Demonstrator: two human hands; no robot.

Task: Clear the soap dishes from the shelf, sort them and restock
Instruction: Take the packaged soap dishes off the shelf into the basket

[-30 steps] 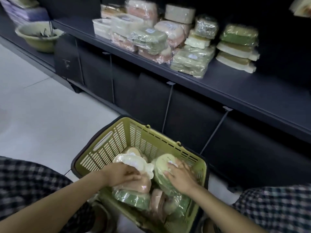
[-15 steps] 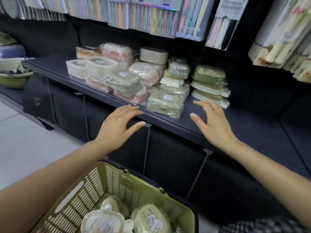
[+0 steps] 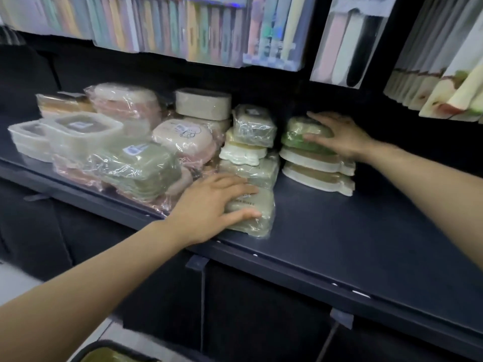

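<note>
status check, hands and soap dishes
Left hand grips front wrapped beige soap dish. Right hand grips top green wrapped dish. Nothing blocking.

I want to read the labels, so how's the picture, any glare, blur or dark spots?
Head view: glare streaks the plastic wrap on the soap dishes; the hanging packs above are smeared by blur; the back of the shelf is very dark; wide-angle bending at the edges; both hands look fairly sharp.
</note>
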